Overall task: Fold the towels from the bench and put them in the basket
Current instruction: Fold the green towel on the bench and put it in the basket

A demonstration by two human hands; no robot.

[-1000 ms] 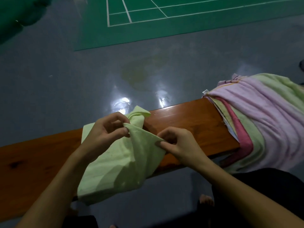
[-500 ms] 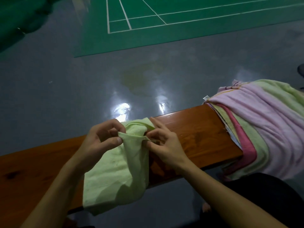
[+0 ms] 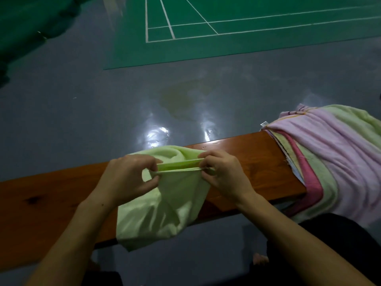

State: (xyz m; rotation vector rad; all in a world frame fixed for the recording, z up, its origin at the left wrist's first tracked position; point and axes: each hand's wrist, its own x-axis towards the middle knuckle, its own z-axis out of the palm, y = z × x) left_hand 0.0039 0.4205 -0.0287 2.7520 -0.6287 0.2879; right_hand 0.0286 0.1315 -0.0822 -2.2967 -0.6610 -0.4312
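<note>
A light green towel point(image 3: 165, 207) lies across the brown wooden bench point(image 3: 257, 159) and hangs over its near edge. My left hand point(image 3: 127, 178) pinches the towel's top edge at the left. My right hand point(image 3: 224, 174) pinches the same edge at the right, and the edge is stretched taut between the two hands. A pile of pink and green towels point(image 3: 334, 157) is draped over the bench's right end. No basket is in view.
Beyond the bench is a glossy grey floor point(image 3: 103, 112) with light reflections, then a green court mat point(image 3: 247, 27) with white lines. My dark-clothed legs and a bare foot point(image 3: 260, 260) are below the bench at the lower right.
Both hands have shifted right along the bench and drawn apart, pulling the towel's top edge straight between them. The camera has tilted down a little.
</note>
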